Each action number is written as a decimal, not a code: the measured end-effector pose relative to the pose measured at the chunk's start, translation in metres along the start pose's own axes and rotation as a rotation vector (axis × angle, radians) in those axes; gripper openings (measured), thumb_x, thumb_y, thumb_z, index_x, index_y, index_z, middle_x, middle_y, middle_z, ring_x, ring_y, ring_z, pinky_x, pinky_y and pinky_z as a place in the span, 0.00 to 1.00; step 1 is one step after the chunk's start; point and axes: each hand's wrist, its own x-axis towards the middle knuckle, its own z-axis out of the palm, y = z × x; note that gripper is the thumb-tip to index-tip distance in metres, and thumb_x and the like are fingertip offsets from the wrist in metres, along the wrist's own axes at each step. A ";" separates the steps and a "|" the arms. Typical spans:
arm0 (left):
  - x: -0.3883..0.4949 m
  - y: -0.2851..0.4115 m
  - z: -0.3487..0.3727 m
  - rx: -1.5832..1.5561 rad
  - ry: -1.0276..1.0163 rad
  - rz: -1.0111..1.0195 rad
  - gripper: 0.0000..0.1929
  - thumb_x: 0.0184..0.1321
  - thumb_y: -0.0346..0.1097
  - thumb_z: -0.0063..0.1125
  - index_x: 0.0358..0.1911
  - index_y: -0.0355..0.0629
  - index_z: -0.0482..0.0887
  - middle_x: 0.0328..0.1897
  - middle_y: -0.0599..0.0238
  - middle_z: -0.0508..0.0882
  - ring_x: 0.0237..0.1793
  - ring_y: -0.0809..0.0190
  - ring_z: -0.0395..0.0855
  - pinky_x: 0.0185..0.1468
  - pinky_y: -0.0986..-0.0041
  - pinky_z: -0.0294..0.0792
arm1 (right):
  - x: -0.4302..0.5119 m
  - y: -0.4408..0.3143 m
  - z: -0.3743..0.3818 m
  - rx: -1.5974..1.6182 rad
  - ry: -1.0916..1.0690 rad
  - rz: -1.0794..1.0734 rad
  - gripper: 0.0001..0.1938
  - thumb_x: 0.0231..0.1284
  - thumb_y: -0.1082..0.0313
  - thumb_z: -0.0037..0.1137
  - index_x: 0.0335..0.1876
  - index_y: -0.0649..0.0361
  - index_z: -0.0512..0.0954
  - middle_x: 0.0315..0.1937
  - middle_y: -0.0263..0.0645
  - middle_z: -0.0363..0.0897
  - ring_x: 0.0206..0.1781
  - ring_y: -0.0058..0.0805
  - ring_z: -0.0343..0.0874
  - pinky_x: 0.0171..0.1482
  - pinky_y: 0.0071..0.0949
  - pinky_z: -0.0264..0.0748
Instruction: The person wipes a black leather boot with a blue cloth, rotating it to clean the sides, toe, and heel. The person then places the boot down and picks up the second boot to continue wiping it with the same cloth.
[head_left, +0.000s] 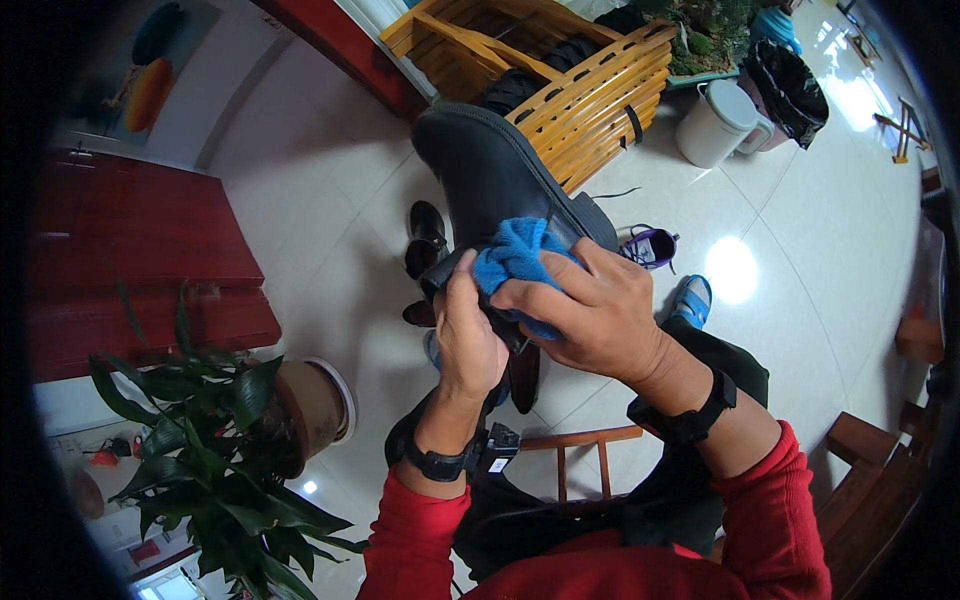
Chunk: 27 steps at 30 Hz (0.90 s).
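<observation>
A black leather ankle boot (487, 165) is held up before me, its toe pointing away and its sole turned to the right. My left hand (466, 337) grips the boot near its top opening, thumb on the outside. In my right hand (600, 315) is a bunched blue cloth (517, 255), pressed against the boot's shaft just above the heel. My right fingers curl over the cloth and hide part of the shaft. The boot's opening is mostly covered by both hands.
Dark leather shoes (426, 229) and a purple laced shoe (651, 247) lie on the tiled floor (322, 247). A slatted wooden rack (600, 97) stands ahead, beside a white lidded bucket (716, 124) and a lined bin (791, 90). At left is a potted plant (315, 405).
</observation>
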 end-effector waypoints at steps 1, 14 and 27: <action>0.001 0.003 0.003 -0.045 0.013 -0.023 0.21 0.74 0.47 0.41 0.55 0.38 0.78 0.53 0.61 0.83 0.53 0.62 0.82 0.63 0.68 0.71 | 0.001 0.002 -0.001 0.017 0.049 0.051 0.19 0.44 0.63 0.65 0.46 0.37 0.78 0.41 0.24 0.77 0.34 0.29 0.75 0.31 0.25 0.73; 0.000 0.029 0.015 -0.115 0.118 -0.126 0.24 0.69 0.49 0.46 0.55 0.34 0.77 0.51 0.53 0.85 0.48 0.57 0.88 0.54 0.64 0.81 | 0.004 0.027 -0.003 0.497 0.166 0.617 0.18 0.54 0.69 0.59 0.53 0.54 0.76 0.46 0.42 0.81 0.46 0.41 0.85 0.50 0.31 0.79; -0.002 0.020 0.013 -0.218 0.087 -0.132 0.18 0.63 0.32 0.49 0.55 0.33 0.76 0.54 0.51 0.82 0.52 0.51 0.85 0.58 0.58 0.79 | 0.001 0.027 0.003 0.397 0.130 0.647 0.21 0.51 0.68 0.61 0.55 0.52 0.75 0.48 0.44 0.80 0.49 0.46 0.83 0.51 0.34 0.79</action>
